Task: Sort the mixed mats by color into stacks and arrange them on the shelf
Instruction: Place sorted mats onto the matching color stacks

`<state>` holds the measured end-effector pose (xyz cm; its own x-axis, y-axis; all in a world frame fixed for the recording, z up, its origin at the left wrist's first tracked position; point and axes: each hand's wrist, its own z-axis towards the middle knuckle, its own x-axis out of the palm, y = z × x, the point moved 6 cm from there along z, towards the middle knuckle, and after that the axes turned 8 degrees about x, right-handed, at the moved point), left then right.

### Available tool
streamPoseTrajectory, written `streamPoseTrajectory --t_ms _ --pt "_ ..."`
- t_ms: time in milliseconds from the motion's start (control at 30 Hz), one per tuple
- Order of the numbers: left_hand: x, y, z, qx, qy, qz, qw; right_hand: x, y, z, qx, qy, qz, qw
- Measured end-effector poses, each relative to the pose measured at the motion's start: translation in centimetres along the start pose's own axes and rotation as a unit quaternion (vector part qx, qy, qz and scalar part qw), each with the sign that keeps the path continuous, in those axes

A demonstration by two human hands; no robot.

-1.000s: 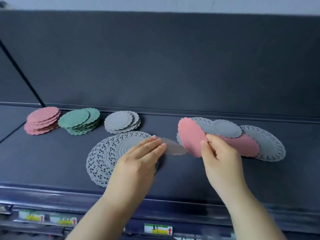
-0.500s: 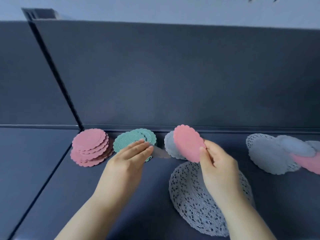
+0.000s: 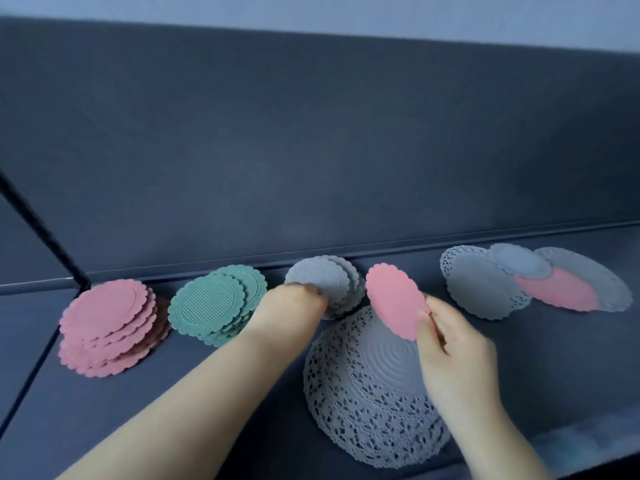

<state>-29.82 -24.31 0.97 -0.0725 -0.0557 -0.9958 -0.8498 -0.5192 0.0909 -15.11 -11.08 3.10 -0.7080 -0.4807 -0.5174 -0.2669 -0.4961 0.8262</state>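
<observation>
- Head view: a dark shelf (image 3: 571, 358) is seen, closed off behind by a dark back panel (image 3: 311, 150).
- Three sorted stacks of small scalloped mats are lined up along the rear of the shelf: a pink stack (image 3: 107, 323) at the left, a green stack (image 3: 214, 306) just beside it, and a gray stack (image 3: 332, 278) to the right of that.
- The left hand (image 3: 294, 303) is stretched out to the gray stack, with its fingertips laid on the near left edge of the top mat. The hand is blurred, so it cannot be told whether anything is gripped.
- A single pink mat (image 3: 394, 301) is held tilted in the air just right of the gray stack. It is pinched at its lower right edge between the thumb and fingers of the right hand (image 3: 453, 351).
- A large gray lace mat (image 3: 367, 393) is laid flat on the shelf in front of the gray stack, partly covered by the right hand and the held mat.
- An unsorted mixed pile (image 3: 540, 282) is found further right, well apart from the stacks. Gray lace mats, a small gray mat and a second pink one are overlapped in it.
</observation>
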Motion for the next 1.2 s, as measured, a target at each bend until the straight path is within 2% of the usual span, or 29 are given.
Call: streamPoseTrajectory --t_ms 167,333,467,700,833,900,1000,1067,1100,1133,1200 --pt "0.9 0.4 -0.3 -0.013 -0.026 -0.028 0.999 -0.6 -1.2 1.2 -0.006 0.039 0.018 0.999" --pt "-1.4 -1.5 -2.4 0.025 -0.136 -0.025 0.99 0.3 -1.2 3.0 0.002 0.085 0.051 0.995" --pt "-2.8 -0.4 -5.5 -0.006 -0.183 -0.02 0.983 1.2 1.4 3.8 -0.03 0.109 0.072 0.991" --pt "-3.3 6.8 -13.2 -0.096 -0.196 -0.006 0.976 6.0 7.5 0.9 -0.071 0.133 0.084 0.985" --pt "-2.8 11.9 -19.2 -0.106 -0.194 0.009 0.975 11.3 12.3 -2.1 -0.098 0.141 0.082 0.982" --pt "-2.6 14.9 -22.7 -0.116 -0.19 0.023 0.975 14.7 15.2 -4.2 -0.133 0.132 0.044 0.981" --pt "-2.0 19.5 -27.2 -0.142 -0.174 0.038 0.974 19.8 19.4 -7.7 -0.251 0.076 -0.056 0.963" --pt "-1.5 21.6 -29.0 -0.151 -0.163 0.033 0.974 24.3 20.2 -10.0 -0.241 0.185 -0.144 0.942" --pt "-1.3 22.4 -29.6 -0.147 -0.164 0.031 0.975 26.6 19.1 -11.2 -0.206 0.274 -0.18 0.922" --pt "-1.3 22.9 -30.0 -0.141 -0.167 0.027 0.976 28.3 18.6 -12.4 -0.205 0.33 -0.214 0.896" --pt "-1.0 23.6 -30.4 -0.12 -0.176 0.02 0.977 29.4 18.3 -13.1 -0.23 0.334 -0.245 0.881"
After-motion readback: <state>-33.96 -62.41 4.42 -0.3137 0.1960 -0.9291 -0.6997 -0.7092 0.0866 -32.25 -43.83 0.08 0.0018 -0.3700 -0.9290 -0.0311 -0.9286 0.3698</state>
